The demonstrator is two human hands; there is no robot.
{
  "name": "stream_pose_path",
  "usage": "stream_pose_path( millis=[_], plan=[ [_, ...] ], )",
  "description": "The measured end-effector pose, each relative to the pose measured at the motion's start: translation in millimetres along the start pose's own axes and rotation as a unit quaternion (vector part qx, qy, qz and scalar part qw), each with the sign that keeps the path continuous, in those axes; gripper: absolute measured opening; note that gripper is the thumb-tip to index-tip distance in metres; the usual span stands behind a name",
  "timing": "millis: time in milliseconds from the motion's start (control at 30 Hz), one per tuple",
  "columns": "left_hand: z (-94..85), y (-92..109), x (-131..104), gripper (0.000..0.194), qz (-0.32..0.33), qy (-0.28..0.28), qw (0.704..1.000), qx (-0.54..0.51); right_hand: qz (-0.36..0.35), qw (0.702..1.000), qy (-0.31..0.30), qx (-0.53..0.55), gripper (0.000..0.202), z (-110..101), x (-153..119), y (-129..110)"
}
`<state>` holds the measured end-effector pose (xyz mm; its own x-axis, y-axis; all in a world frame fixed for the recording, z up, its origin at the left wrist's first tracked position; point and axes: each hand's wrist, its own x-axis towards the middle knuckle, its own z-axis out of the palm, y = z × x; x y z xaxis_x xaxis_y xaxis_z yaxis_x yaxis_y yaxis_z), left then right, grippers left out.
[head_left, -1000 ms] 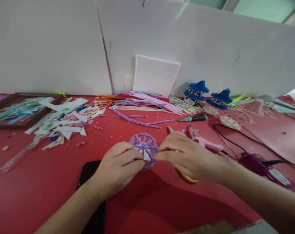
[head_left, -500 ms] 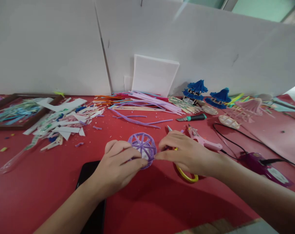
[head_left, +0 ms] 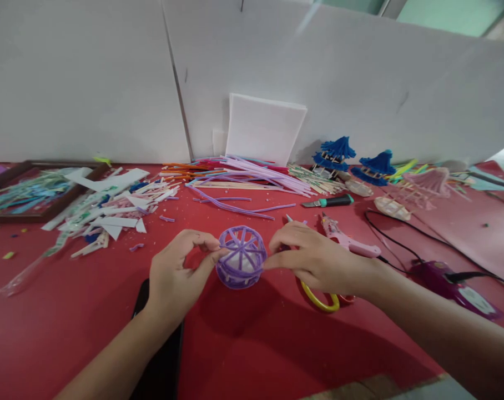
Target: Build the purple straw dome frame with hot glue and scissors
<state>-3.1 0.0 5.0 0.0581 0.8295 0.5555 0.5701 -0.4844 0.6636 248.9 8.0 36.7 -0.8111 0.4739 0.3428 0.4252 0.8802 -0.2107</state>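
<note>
The left hand (head_left: 175,272) is pinching the left edge of the purple round frame (head_left: 241,258) between thumb and forefinger, and the right hand (head_left: 318,258) is holding its right edge with the fingertips. The frame is sitting between both hands, above the red worktop (head_left: 252,350), and its spoked side is facing up. Scissors (head_left: 317,301) with a yellow handle are lying partly under the right hand, while a black flat device (head_left: 166,358) is lying under the left forearm. To the right, a pink glue gun (head_left: 352,243) is resting, and behind it a cutter (head_left: 329,201). Farther away, coloured sticks (head_left: 260,173) are lying in a pile before white sheets (head_left: 265,128), which are leaning on the wall (head_left: 110,83)
</note>
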Motion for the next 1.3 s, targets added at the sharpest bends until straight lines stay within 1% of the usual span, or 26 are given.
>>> stream_pose_path(
  millis=[33,100,200,267,333,433,500,567,700,733,767,800,833,867,933,967,1000,1067,1100,1200,1300],
  plan=[
    [-0.1,-0.4,0.5,0.008,-0.037,-0.003,0.999,-0.009,0.003,1.0,-0.002,0.006,0.048,-0.1,-0.3,-0.1],
    [-0.6,-0.3,1.3,0.007,-0.081,-0.009,0.996,-0.023,0.012,1.0,-0.007,0.021,0.047,-0.6,-0.7,-0.3],
    [-1.8,0.5,2.6,0.007,-0.094,-0.018,0.995,-0.04,0.027,0.998,-0.025,0.043,0.044,-1.3,-0.1,-0.8],
    [-2.2,0.7,3.6,0.01,-0.076,-0.034,0.995,-0.048,0.033,0.998,-0.032,0.053,0.042,-1.2,1.1,-0.7],
    [-1.8,0.6,4.4,0.015,-0.042,-0.048,0.997,-0.048,0.03,0.997,-0.033,0.059,0.04,-0.6,2.8,-0.3],
    [-0.6,0.2,4.6,0.021,0.012,-0.051,0.998,-0.029,0.023,0.998,-0.026,0.059,0.037,0.8,5.6,0.9],
    [-1.0,-0.1,4.4,0.023,0.029,-0.039,0.999,-0.012,0.022,0.998,-0.021,0.057,0.037,1.7,7.2,1.3],
    [-3.5,-1.1,4.9,0.024,0.014,-0.018,1.0,-0.001,0.025,0.998,-0.016,0.058,0.037,2.8,8.5,1.1],
    [-12.9,-8.7,11.5,0.026,-0.081,0.005,0.996,0.033,0.037,0.996,0.004,0.083,0.033,5.2,9.6,-1.1],
    [-14.8,-11.9,13.6,0.029,-0.101,0.011,0.993,0.056,0.042,0.995,0.01,0.092,0.032,5.9,9.6,-1.9],
    [-15.9,-15.2,15.2,0.033,-0.106,0.013,0.991,0.077,0.048,0.994,0.015,0.1,0.031,6.7,9.4,-2.7],
    [-16.0,-18.2,16.1,0.039,-0.088,0.043,0.99,0.099,0.055,0.993,0.018,0.106,0.03,7.5,9.2,-3.5],
    [-15.2,-20.4,15.9,0.046,-0.056,0.064,0.988,0.129,0.06,0.992,0.022,0.109,0.028,8.5,8.9,-4.2],
    [-13.5,-21.5,14.5,0.048,-0.03,0.066,0.985,0.159,0.064,0.991,0.025,0.112,0.026,9.5,8.5,-4.8],
    [-8.5,-19.4,8.4,0.038,0.009,0.031,0.98,0.197,0.07,0.99,0.033,0.117,0.023,11.6,7.6,-5.8],
    [-5.6,-16.3,4.1,0.033,0.035,-0.002,0.98,0.195,0.072,0.99,0.037,0.12,0.021,12.6,7.1,-6.1],
    [-2.8,-12.2,-0.5,0.033,0.061,-0.05,0.98,0.183,0.073,0.989,0.041,0.124,0.02,13.6,6.5,-6.4],
    [2.2,-2.7,-9.3,0.046,0.087,-0.126,0.977,0.151,0.08,0.987,0.047,0.129,0.019,15.5,5.5,-7.1],
    [4.3,1.7,-12.8,0.052,0.089,-0.149,0.975,0.137,0.084,0.987,0.05,0.129,0.018,16.4,5.0,-7.6],
    [8.8,9.8,-18.3,0.063,0.087,-0.178,0.974,0.107,0.102,0.984,0.052,0.134,0.019,18.6,4.4,-10.4],
    [10.8,10.2,-18.5,0.07,0.067,-0.195,0.975,0.084,0.118,0.981,0.051,0.144,0.02,20.0,4.8,-15.0]
  ],
)
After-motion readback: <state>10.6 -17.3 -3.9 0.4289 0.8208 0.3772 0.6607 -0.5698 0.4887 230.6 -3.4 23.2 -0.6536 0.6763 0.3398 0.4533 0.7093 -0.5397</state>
